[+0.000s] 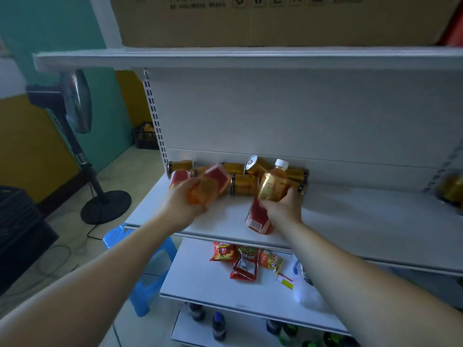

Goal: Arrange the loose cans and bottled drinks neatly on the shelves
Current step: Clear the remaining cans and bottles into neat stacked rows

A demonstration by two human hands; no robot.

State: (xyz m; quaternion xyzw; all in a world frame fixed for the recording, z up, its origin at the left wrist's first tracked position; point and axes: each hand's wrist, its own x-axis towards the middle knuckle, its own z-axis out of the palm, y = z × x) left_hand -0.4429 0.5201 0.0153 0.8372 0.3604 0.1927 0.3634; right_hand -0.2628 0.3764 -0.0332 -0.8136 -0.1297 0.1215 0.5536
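On the white middle shelf (350,216) several gold cans (244,185) lie tumbled against the back panel. My left hand (184,204) grips an orange bottle with a red label (208,186), blurred and tilted, beside another red-labelled bottle (179,177) lying at the left. My right hand (285,206) holds a white-capped amber tea bottle (273,182), leaning to the upper right. A red-labelled bottle (258,217) lies on the shelf under my right wrist.
A cardboard box (275,21) fills the top shelf. Snack packets (240,261) lie on the lower shelf, dark bottles (219,325) stand below. More gold cans (451,189) sit at the far right. A standing fan (77,103) and blue stool (147,284) are at left.
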